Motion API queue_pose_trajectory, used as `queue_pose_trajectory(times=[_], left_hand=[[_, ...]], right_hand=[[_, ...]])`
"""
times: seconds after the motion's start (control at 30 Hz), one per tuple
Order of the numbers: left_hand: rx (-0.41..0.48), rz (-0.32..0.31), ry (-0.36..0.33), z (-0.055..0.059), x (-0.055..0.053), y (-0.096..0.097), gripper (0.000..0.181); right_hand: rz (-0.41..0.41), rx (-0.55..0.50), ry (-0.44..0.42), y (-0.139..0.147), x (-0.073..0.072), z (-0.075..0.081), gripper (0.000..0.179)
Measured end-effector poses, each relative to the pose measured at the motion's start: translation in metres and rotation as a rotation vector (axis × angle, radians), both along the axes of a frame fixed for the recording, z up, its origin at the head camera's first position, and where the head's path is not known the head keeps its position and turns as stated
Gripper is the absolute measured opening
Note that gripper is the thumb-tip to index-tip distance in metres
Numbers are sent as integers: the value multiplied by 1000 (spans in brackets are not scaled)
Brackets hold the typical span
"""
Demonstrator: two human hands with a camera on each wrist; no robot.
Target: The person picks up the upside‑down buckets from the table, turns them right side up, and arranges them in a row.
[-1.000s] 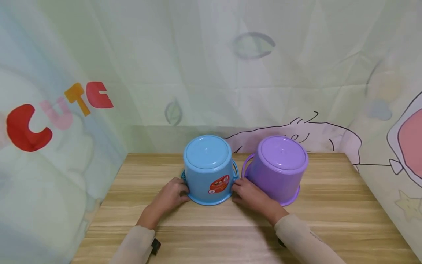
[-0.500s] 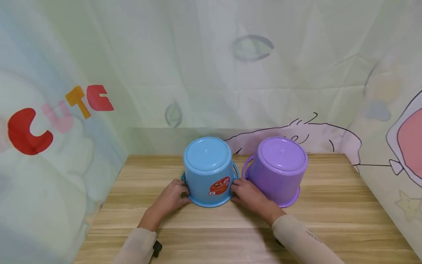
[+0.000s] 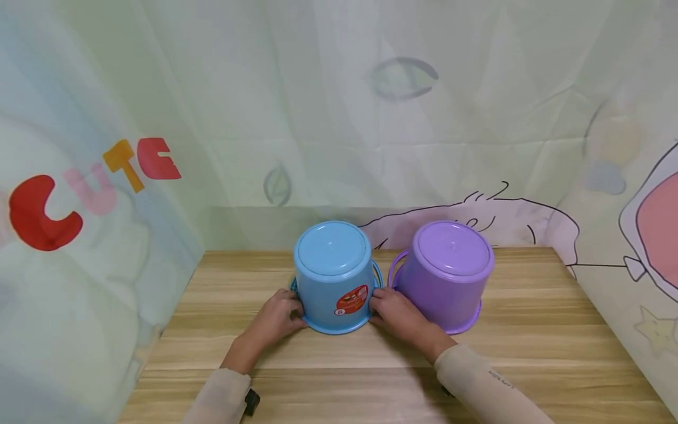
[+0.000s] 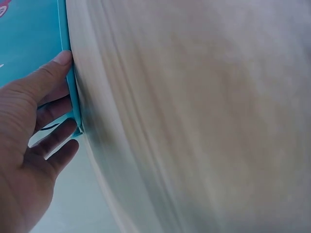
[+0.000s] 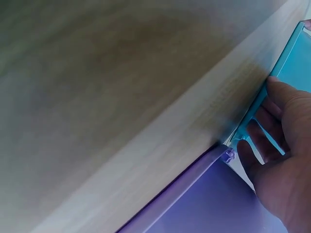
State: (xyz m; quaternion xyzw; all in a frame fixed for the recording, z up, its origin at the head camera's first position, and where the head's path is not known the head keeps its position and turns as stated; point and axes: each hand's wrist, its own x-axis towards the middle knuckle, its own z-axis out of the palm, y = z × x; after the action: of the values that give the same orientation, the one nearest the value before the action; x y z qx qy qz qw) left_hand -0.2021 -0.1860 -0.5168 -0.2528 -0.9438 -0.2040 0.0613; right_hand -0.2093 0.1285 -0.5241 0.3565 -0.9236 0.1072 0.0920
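Note:
An upside-down blue bucket [image 3: 331, 297] with a red oval sticker stands on the wooden table. My left hand [image 3: 272, 315] holds its lower left side; in the left wrist view the thumb lies on the bucket's rim [image 4: 70, 92] and the fingers reach round behind. On the opposite side my right hand [image 3: 396, 313] grips the rim likewise, its thumb [image 5: 279, 90] at the edge in the right wrist view. Just right of that hand is a purple bucket [image 3: 445, 294], also bottom up and leaning slightly in the head view.
The wood-grain table [image 3: 339, 377] extends in front of both buckets. Behind it hangs a pale printed curtain [image 3: 238, 147], with coloured letters at the left and a pink balloon drawing at the right. The purple bucket's handle [image 3: 396, 268] sticks out toward the blue one.

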Motion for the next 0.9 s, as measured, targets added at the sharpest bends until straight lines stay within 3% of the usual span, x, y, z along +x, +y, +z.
queue_pose_trajectory(times=[0.77,0.9], left_hand=[[-45,18,-12,-1,1,-1,21],[-46,3,16,0,3,-2,23]], right_hand=[[30,-17,17,1,-1,-2,17],[28,-3,34,1,-1,-1,17]])
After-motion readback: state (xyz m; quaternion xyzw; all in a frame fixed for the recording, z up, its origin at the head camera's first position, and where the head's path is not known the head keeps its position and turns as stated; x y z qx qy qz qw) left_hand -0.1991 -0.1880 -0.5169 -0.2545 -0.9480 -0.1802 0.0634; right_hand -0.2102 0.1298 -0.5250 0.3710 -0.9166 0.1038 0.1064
